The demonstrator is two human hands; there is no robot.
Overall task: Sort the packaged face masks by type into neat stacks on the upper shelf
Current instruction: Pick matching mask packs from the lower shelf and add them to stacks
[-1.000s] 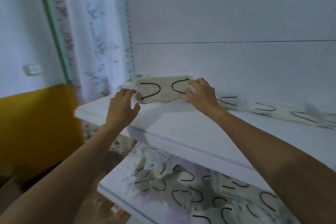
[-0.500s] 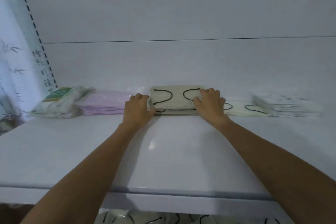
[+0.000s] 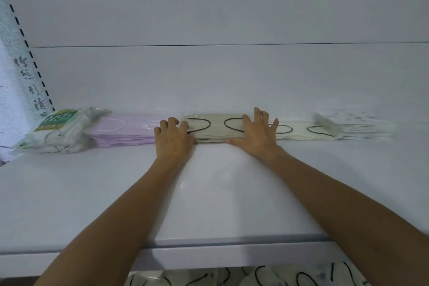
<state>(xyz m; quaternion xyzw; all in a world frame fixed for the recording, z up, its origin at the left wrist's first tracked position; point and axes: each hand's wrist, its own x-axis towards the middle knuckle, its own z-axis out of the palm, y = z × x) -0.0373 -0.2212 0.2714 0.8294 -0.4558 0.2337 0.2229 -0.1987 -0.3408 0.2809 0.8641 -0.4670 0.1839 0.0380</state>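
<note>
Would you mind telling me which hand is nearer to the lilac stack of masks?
Left. The left hand sits right beside the lilac stack, at the left end of the beige stack; the right hand lies on its far end.

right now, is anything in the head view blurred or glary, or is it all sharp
Head view: the white stack at far right is smeared sideways and blurred; the beige stack is fairly sharp; a small glare spot sits on the shelf near mid-frame; the light is soft and the shadows are faint.
</note>
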